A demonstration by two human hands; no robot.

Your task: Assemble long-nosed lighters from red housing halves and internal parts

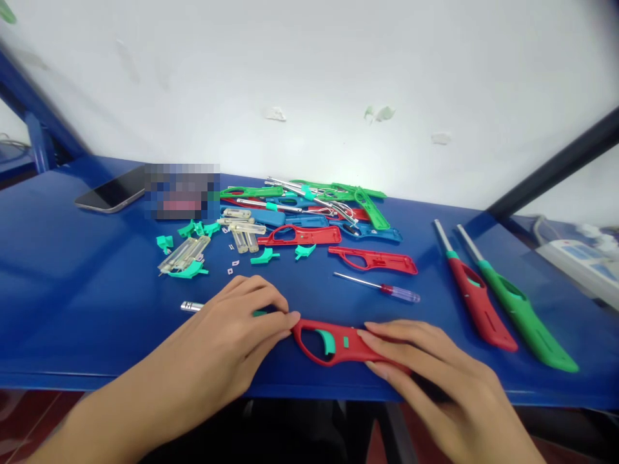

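A red lighter body with a green trigger lies flat near the front edge of the blue table. My left hand pinches its narrow left end, thumb and fingers together. From under that hand a silver metal tube sticks out to the left. The wide right end is gripped between the thumb and fingers of my right hand, which hides part of it. Just behind the body lies a screwdriver with a clear purple and red handle, and a red half shell beyond it.
Red, green and blue shells with metal tubes are heaped near the wall. Clear fuel tanks and green triggers lie left of centre. A phone is at the back left. Red and green lighters lie right, near a power strip.
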